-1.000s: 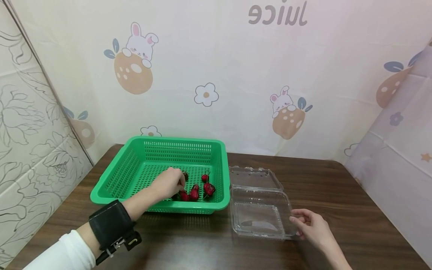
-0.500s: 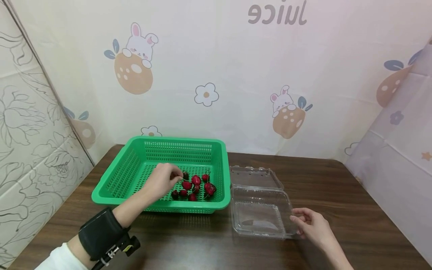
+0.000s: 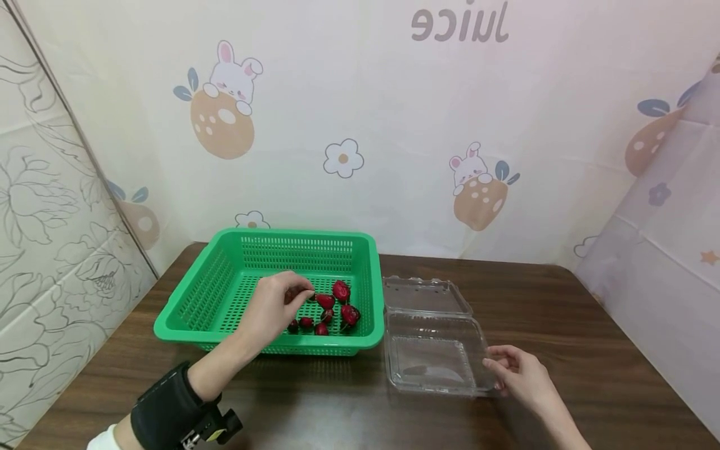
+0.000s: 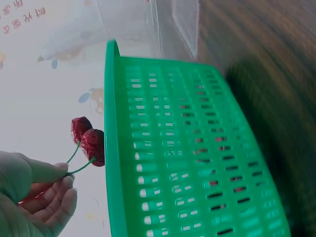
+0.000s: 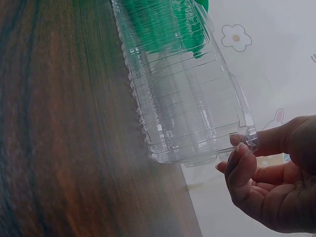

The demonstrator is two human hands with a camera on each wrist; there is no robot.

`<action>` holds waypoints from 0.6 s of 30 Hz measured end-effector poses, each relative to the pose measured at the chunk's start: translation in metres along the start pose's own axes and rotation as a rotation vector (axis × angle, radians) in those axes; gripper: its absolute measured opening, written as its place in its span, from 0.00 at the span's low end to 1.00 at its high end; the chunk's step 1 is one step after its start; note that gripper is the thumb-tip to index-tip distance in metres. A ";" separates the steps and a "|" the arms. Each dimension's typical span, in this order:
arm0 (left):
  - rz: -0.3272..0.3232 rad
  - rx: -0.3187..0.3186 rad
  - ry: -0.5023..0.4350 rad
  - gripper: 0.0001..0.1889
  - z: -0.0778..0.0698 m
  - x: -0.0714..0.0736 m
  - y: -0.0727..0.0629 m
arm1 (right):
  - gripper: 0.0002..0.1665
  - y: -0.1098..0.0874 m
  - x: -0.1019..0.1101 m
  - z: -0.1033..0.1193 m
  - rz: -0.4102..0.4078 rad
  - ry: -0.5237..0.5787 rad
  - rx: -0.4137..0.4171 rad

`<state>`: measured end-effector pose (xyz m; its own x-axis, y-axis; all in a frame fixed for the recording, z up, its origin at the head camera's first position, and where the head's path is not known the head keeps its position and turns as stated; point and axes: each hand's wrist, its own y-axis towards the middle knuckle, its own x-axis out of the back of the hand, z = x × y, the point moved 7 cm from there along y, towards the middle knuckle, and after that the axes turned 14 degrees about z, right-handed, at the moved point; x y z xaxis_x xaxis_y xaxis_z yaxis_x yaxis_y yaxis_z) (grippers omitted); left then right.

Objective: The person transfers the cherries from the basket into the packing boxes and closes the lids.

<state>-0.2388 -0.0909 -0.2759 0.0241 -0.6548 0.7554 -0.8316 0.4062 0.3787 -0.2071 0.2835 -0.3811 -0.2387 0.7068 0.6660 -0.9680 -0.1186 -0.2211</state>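
My left hand (image 3: 272,306) is over the green plastic basket (image 3: 372,281), thumb and fingers pinching thin green stems. From those stems two dark red cherries (image 4: 93,147) hang close together, above the basket rim in the left wrist view. Several more cherries (image 3: 350,315) lie on the basket floor, toward its front right. On the right side, my right hand (image 3: 524,380) pinches the near right edge of a clear plastic clamshell box (image 3: 433,359) between thumb and fingers. The box stands with its lid (image 3: 422,297) folded back, and nothing lies in it.
Basket and clamshell box stand side by side on a dark wood table (image 3: 315,406). A pale printed curtain (image 3: 388,125) rises behind the table's back edge, and more fabric closes off both sides.
My left hand has lifted from low among the cherries, then shifted slightly right, carrying two cherries by their stems. The right hand and the clamshell box have stayed in place.
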 end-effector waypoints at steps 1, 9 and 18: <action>-0.015 -0.014 0.001 0.04 -0.003 0.000 -0.001 | 0.23 0.000 0.000 0.000 0.002 0.001 0.000; -0.116 -0.117 -0.025 0.07 -0.021 -0.008 -0.008 | 0.23 0.000 0.000 0.000 -0.004 0.019 0.005; -0.211 -0.254 -0.099 0.08 -0.036 -0.022 -0.015 | 0.22 -0.001 0.000 0.001 -0.018 0.007 0.021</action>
<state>-0.2067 -0.0593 -0.2792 0.1167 -0.7952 0.5951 -0.6492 0.3924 0.6516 -0.2065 0.2831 -0.3798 -0.2210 0.7140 0.6644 -0.9735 -0.1203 -0.1944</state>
